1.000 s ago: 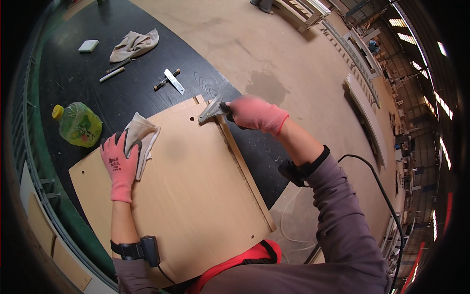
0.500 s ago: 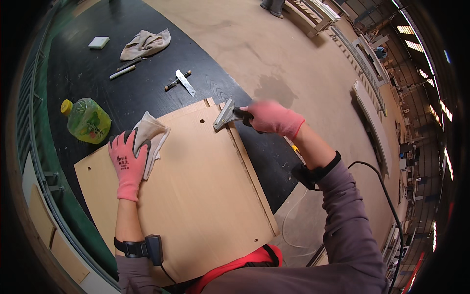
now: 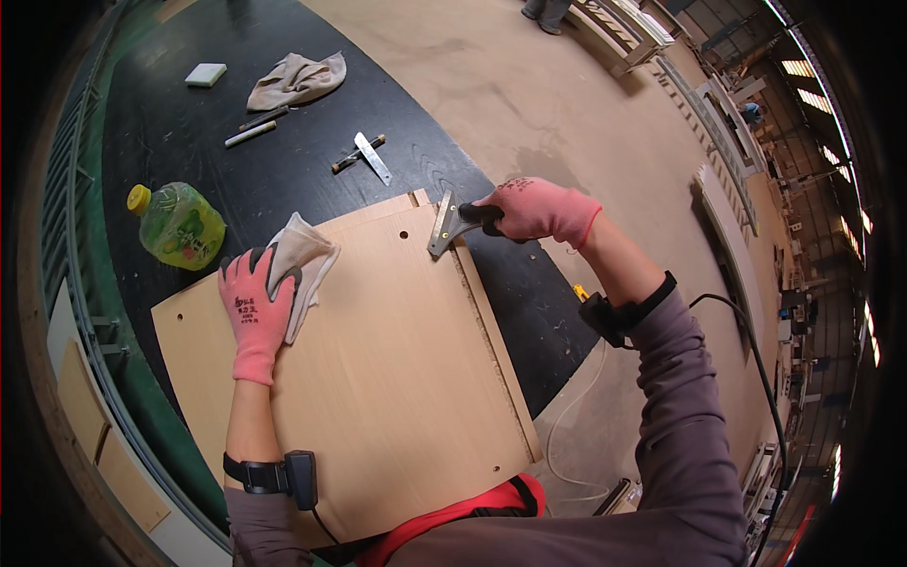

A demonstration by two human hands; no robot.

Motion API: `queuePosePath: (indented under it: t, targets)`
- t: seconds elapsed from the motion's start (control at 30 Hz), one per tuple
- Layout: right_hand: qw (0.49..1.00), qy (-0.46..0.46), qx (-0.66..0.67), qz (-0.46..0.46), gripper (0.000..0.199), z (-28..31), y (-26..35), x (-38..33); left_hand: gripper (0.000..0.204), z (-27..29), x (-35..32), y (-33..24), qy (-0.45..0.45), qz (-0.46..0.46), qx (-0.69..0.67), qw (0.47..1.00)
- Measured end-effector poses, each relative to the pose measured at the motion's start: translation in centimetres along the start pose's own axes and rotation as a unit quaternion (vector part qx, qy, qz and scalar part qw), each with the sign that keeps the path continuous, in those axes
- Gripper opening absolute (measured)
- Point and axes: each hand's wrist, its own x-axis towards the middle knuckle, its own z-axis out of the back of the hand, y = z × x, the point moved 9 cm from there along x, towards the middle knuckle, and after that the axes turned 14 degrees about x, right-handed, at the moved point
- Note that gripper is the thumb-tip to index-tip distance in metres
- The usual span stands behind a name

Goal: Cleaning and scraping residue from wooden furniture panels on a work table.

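Observation:
A light wooden panel (image 3: 378,378) lies flat on a black worktable (image 3: 283,161). My left hand (image 3: 257,307), in a pink glove, presses a beige cloth (image 3: 304,260) onto the panel's far left part. In a pink glove too, my right hand (image 3: 539,208) grips the black handle of a wide-bladed scraper (image 3: 446,227). The blade rests on the panel's far right corner, by its raw edge strip (image 3: 491,350).
A yellow-green bottle (image 3: 178,225) lies on the table left of the panel. Farther back are a second scraper (image 3: 364,154), a pencil-like stick (image 3: 250,132), a crumpled rag (image 3: 298,80) and a white block (image 3: 205,75). A cable (image 3: 756,378) hangs on the right.
The view has shifted slightly, so everything sits lower and more to the right. My right hand and scraper stay at the panel's far right corner. My left hand keeps pressing the cloth.

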Motion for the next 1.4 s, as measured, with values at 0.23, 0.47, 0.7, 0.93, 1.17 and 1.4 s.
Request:
queuePosePath:
  t: [0.23,0.47,0.7,0.93,1.17,1.4]
  targets:
    - [0.999,-0.027,0.008,0.033,0.042,0.1,0.4,0.3,0.041,0.2,0.1,-0.2,-0.002,-0.002,-0.007,1.000]
    - [0.999,-0.041,0.007,-0.008,0.044,-0.5,0.3,-1.2,0.040,0.0,-0.1,0.2,0.000,-0.001,-0.005,1.000]
    - [0.999,-0.041,-0.015,0.025,0.042,-1.7,0.6,-0.3,0.040,0.2,-0.1,-0.2,0.008,-0.001,-0.013,1.000]
    - [0.999,0.012,0.006,0.051,0.038,-0.7,1.3,0.7,0.040,-0.1,0.1,-0.1,0.006,0.002,-0.008,1.000]
    - [0.995,0.062,-0.006,0.074,0.036,-1.1,3.6,1.7,0.040,0.1,0.0,-0.1,-0.003,-0.003,0.000,1.000]
    - [0.991,0.078,-0.059,0.087,0.034,-1.6,7.0,2.1,0.039,-0.2,-0.6,0.5,-0.005,0.014,0.001,1.000]
